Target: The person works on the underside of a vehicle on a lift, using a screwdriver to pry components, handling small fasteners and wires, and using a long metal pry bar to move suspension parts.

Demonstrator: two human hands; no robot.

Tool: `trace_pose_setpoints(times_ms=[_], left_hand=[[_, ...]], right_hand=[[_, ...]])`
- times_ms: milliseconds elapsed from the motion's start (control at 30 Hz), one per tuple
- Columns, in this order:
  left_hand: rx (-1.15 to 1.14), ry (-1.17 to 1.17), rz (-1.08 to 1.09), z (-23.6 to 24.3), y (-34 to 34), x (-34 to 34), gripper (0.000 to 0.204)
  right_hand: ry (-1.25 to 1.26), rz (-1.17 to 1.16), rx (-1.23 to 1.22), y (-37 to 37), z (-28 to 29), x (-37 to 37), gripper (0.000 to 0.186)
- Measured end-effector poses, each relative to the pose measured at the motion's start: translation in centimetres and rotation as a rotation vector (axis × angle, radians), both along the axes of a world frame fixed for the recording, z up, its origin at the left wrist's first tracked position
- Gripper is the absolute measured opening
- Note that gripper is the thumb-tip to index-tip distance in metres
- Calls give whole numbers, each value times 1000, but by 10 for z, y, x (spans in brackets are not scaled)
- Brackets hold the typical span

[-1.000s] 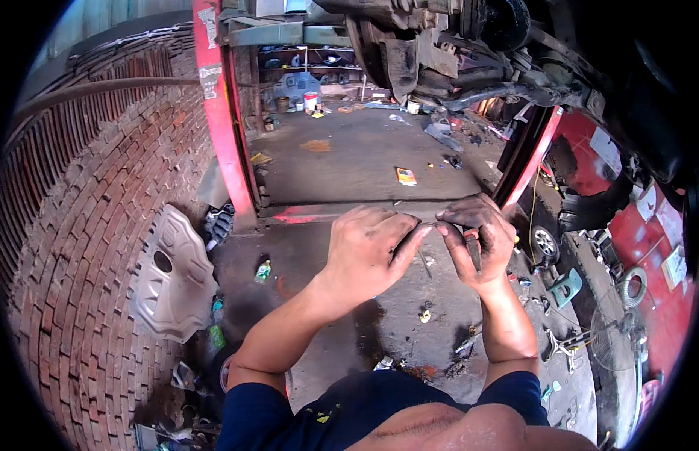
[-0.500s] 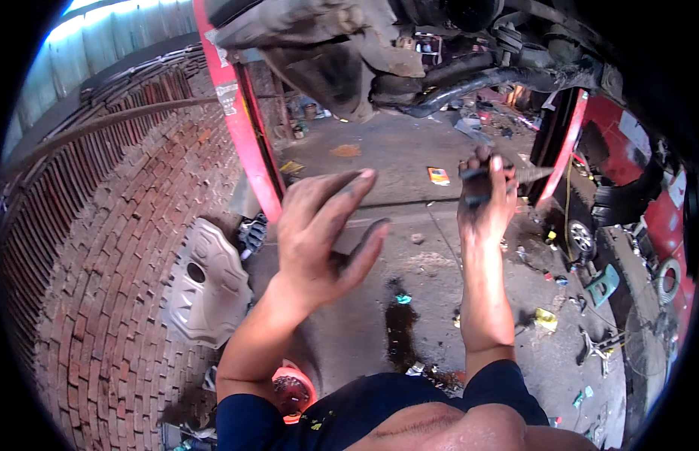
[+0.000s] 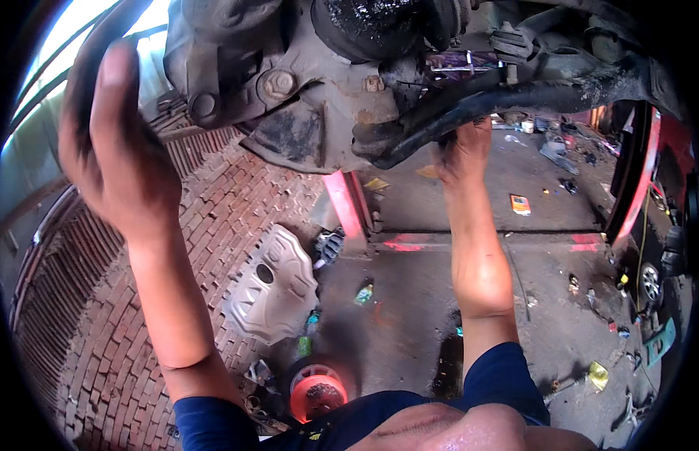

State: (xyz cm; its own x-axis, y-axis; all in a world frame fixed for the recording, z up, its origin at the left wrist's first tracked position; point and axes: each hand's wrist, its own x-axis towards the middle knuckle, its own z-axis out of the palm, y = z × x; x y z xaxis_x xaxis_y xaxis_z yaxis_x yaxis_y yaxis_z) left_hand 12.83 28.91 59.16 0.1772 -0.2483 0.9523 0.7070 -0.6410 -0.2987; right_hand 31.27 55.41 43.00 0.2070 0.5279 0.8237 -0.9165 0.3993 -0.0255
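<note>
Overhead hangs the greasy underside of a raised vehicle, with a dark metal housing (image 3: 229, 45), a bolted bracket and a thick black bar (image 3: 507, 94). My left hand (image 3: 131, 169) is raised at the upper left, beside the housing. Its fingers are stretched upward and its thumb stands apart; the fingertips run toward the top edge, and I see nothing held. My right hand (image 3: 467, 154) reaches up behind the black bar. The bar hides most of its fingers, so what they hold or touch does not show.
Red lift posts (image 3: 346, 207) stand on both sides. Below are a grey engine cover (image 3: 278, 289) near the brick wall (image 3: 139, 316), a red bucket (image 3: 319, 395), a green bottle (image 3: 364, 294), an orange packet (image 3: 520, 204) and scattered litter. A dark stain marks the floor.
Both hands have risen toward the vehicle, the left one moving far left. My right hand, which showed a pointed greyish thing, has gone behind the black bar. The underside now looks closer.
</note>
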Motion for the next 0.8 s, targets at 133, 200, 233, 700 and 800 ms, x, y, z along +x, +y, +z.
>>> trace_pose_setpoints(times_ms=[133,200,233,700,800], left_hand=[[348,405,847,27,2,-41,41],[391,427,881,24,5,-31,44],[414,438,900,23,5,-25,45],[-273,-201,-111,12,16,35,48],[-276,-133,-152,14,18,30,48]], right_hand=[[-46,-101,-80,3,10,-1,28],[-23,-82,-95,4,11,1,27],[-143,-393,-53,8,10,4,26],[-207,-29,25,23,7,7,53],[-216,61,37,19,6,9,56]])
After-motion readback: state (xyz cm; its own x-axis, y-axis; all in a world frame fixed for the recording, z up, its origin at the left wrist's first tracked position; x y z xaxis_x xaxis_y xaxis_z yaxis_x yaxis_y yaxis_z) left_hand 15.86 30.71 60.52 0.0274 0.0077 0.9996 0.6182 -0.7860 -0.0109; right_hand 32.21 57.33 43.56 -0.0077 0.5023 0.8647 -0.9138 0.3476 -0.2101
